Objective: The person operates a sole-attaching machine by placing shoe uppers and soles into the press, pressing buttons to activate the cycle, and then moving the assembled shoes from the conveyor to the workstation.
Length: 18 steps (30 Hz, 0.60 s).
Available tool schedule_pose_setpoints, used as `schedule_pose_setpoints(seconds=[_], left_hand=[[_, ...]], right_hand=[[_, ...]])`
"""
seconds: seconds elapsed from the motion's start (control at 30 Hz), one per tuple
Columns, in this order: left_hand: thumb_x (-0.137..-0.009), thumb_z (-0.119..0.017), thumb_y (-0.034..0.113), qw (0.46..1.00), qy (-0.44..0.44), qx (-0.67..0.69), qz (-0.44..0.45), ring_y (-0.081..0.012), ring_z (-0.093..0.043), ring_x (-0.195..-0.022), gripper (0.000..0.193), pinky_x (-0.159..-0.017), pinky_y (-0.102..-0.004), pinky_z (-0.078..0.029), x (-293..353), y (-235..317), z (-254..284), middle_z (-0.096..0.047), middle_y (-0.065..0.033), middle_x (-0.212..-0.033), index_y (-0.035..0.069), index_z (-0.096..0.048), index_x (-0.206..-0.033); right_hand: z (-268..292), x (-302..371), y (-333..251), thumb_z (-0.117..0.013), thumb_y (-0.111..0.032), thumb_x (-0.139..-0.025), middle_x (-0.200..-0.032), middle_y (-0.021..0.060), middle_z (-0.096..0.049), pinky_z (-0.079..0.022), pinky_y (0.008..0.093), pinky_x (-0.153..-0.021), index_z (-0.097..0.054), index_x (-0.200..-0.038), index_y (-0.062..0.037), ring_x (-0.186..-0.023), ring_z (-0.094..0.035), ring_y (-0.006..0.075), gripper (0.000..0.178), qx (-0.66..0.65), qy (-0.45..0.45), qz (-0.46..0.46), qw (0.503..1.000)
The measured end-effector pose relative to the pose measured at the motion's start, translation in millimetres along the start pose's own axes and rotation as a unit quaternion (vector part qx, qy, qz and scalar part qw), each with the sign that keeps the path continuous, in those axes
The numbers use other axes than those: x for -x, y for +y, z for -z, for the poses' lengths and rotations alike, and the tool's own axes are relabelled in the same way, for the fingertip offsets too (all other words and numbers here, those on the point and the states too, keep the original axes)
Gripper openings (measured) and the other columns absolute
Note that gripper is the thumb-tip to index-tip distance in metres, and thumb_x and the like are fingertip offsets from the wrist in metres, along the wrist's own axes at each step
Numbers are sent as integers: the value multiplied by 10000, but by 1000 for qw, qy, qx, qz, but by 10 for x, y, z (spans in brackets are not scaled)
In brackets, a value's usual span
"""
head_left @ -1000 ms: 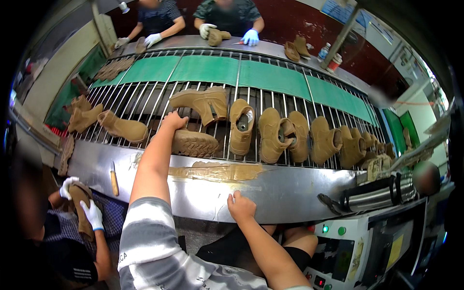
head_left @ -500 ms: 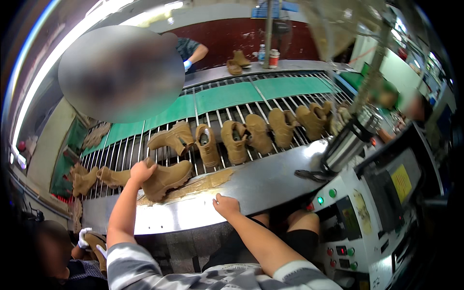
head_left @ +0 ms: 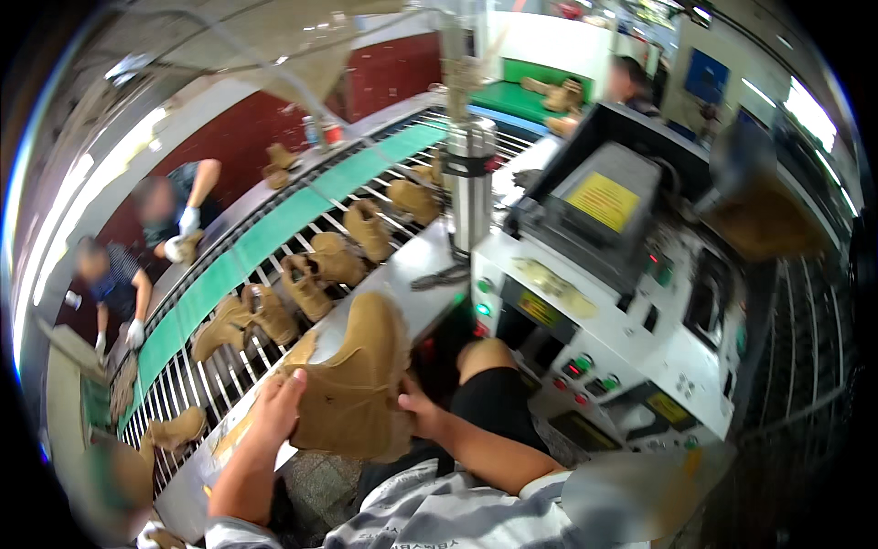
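Observation:
A tan ankle boot [head_left: 352,389] is held up over the near metal ledge, tilted with its toe raised and its sole facing right. My left hand [head_left: 276,407] is closed round the edge of the boot's shaft, thumb on the near side. On the other side, my right hand [head_left: 422,410] grips the sole edge; some of its fingers are hidden behind the boot. Just beyond, several similar boots stand or lie on the rail rack, the closest being a boot [head_left: 305,285] and another boot [head_left: 270,313].
A white machine [head_left: 585,320] with coloured buttons stands on my right, a metal cylinder [head_left: 471,197] beside it. Dark pliers-like tool [head_left: 441,277] lies on the ledge. A green strip [head_left: 274,220] runs along the rack. Gloved co-workers stand across it and at the lower left.
The boot has been lifted from the ledge and brought closer, tilted toe-up. My right hand has come onto it too. The view has turned right toward the machine.

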State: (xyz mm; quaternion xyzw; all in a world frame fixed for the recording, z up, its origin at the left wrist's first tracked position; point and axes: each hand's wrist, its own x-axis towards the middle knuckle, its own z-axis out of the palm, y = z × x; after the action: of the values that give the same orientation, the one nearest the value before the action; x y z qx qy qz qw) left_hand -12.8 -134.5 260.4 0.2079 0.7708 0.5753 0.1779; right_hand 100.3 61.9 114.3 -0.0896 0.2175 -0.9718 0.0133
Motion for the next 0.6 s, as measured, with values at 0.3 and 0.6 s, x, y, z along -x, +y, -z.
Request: schedule_pose_setpoints(seconds=[0.3, 0.6], left_hand=[[-926, -590, 107, 976, -209, -19, -52, -104, -573, -688, 145, -648, -254, -462, -447, -712, -1927, -616, -21, -726, -22, -610, -863], [-921, -590, 152, 995, 21, 16, 92, -95, -551, -552, 201, -512, -246, -440, -636, -2652, -1838, -585, -27, -615, 0, -634, -798]], right_hand=[[175, 2961, -2507, -827, -212, -516, -1280, 133, -537, -420, 401, -1006, -370, -1409, 2, -1173, -519, 292, 1026, 427, 535, 346, 642], [-235, 3855, -5254, -771, -242, -640, -1328, 167, -550, -426, 362, -991, -302, -1491, -130, -1176, -557, 306, 978, 693, 646, 197, 253]])
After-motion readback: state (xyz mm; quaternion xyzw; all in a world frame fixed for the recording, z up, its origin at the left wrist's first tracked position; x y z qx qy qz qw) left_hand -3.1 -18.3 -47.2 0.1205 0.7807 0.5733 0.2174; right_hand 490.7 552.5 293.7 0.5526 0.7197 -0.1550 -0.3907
